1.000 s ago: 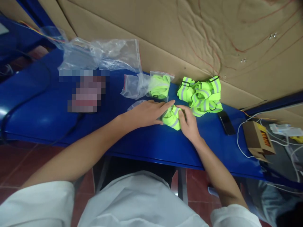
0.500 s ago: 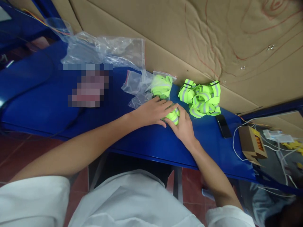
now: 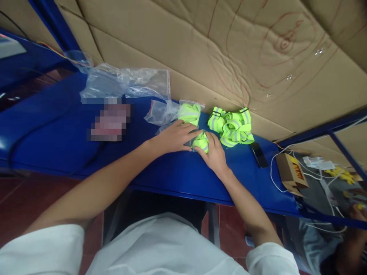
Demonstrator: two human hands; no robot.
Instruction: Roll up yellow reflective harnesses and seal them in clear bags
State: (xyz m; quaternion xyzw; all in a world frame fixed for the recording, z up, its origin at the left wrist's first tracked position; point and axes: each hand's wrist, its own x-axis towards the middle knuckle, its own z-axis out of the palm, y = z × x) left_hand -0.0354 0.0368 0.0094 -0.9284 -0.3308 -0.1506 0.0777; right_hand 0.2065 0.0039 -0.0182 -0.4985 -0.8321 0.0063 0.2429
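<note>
My right hand (image 3: pixel 215 154) is closed round a rolled neon-yellow reflective strap (image 3: pixel 201 143) at the middle of the blue table (image 3: pixel 172 172). Just left of it, my left hand (image 3: pixel 178 137) lies over a clear plastic bag, fingers spread and pointing at the roll; what is under its palm is hidden. Behind my left hand is a bagged neon strap (image 3: pixel 189 113), with empty-looking clear bags (image 3: pixel 162 111) beside it. A pile of neon straps with black buckles (image 3: pixel 233 126) lies behind and right of my right hand.
Large clear plastic bags (image 3: pixel 126 84) and a pixelated pinkish item (image 3: pixel 110 122) lie to the left. A black phone (image 3: pixel 259 155) and an open cardboard box (image 3: pixel 291 173) with white cables are at right. A cardboard panel (image 3: pixel 186 49) stands behind. Another person's hand (image 3: pixel 357 214) shows far right.
The camera view has shifted, so the table items appear lower and most lie further left. My fingers have drawn slightly apart, uncovering more of the roll and some clear plastic between my hands.
</note>
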